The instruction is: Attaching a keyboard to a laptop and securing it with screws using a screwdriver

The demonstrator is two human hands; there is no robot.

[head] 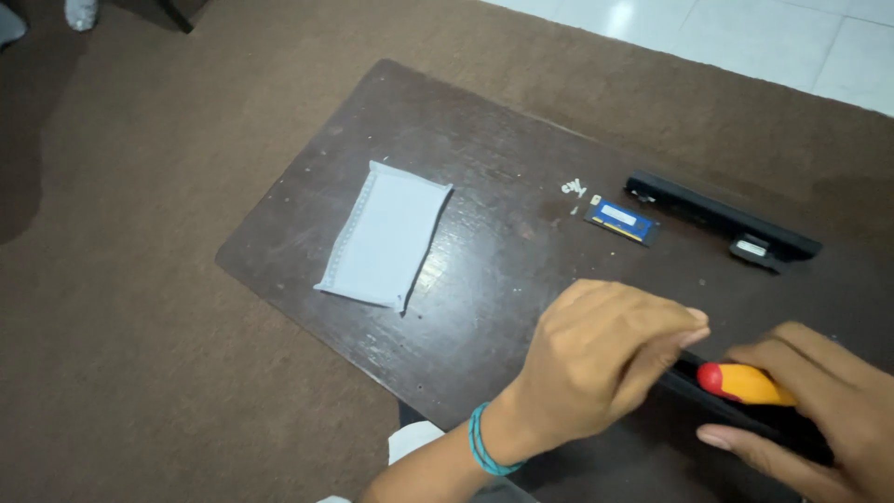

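Screwdriver: orange handle with a red end (740, 382), near right of the desk, over a black flat device (745, 419); looks light, rigid, smooth, best gripped around the handle.
Right hand (810, 401): fingers curled over the handle, holding it.
Left hand (605, 359): fingers bent onto the device's edge; grip unclear.
Desk (484, 186): dark wood.
Farther off: blue memory module (622, 222), black bar (722, 219), grey padded envelope (384, 233) left.

A flat, pale grey pouch (384, 235) lies on the dark brown desk (484, 158), left of centre, rectangular with crimped short edges and a slightly ragged lower corner. Farther right, a small blue rectangular module (622, 222) carries a white label across its top face and a yellow strip along its near edge. No signs or screens show.
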